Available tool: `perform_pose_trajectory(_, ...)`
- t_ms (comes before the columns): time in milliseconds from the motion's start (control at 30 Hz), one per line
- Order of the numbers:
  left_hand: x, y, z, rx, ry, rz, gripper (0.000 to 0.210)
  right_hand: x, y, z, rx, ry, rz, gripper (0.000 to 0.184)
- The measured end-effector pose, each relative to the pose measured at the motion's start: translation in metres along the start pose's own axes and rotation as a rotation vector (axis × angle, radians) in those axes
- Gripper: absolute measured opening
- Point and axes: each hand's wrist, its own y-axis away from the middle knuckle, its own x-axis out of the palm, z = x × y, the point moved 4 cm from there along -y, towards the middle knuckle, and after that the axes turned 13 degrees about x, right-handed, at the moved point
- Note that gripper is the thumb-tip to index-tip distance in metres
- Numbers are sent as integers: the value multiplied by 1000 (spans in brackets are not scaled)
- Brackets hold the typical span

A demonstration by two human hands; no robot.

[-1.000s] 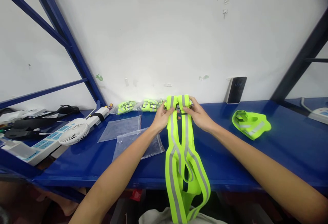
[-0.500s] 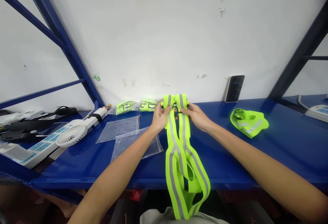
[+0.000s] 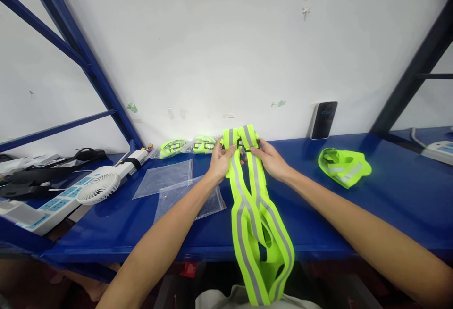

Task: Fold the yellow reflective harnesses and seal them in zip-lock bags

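A neon-yellow reflective vest (image 3: 244,247) made of elastic straps with grey stripes stretches from both hands down over the table's front edge toward my lap. My left hand (image 3: 222,162) is closed on its left upper strap, thumb on top. The right upper strap is pinched in my right hand (image 3: 271,159). Each strap's end is looped over at the top, beside dark buckles partly hidden by my fingers. Left of my left hand, two clear plastic bags (image 3: 193,201) lie flat, overlapping.
Two bagged neon vests (image 3: 204,145) lie against the wall. A folded neon vest (image 3: 345,167) rests at right, near an upright black-faced device (image 3: 323,120). A white fan (image 3: 99,187) and power strip (image 3: 60,200) sit left on the blue table (image 3: 106,233).
The right strap's looped end has tilted and risen slightly. The hanging part of the vest has swung a little to the right. Both hands keep their hold.
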Motion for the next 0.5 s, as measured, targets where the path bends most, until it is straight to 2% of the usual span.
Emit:
perform_pose_trajectory(133, 4, 4, 3, -81, 5, 30, 57, -4, 0, 3, -38, 66, -7, 37)
perform_pose_trajectory(300, 1, 3, 4, -63, 19, -22, 64, 3, 2, 5, -42, 56, 109, 42)
perform_pose_trajectory(500, 1, 3, 5, -26, 22, -39, 65, 9, 4, 3, 26, -41, 70, 34)
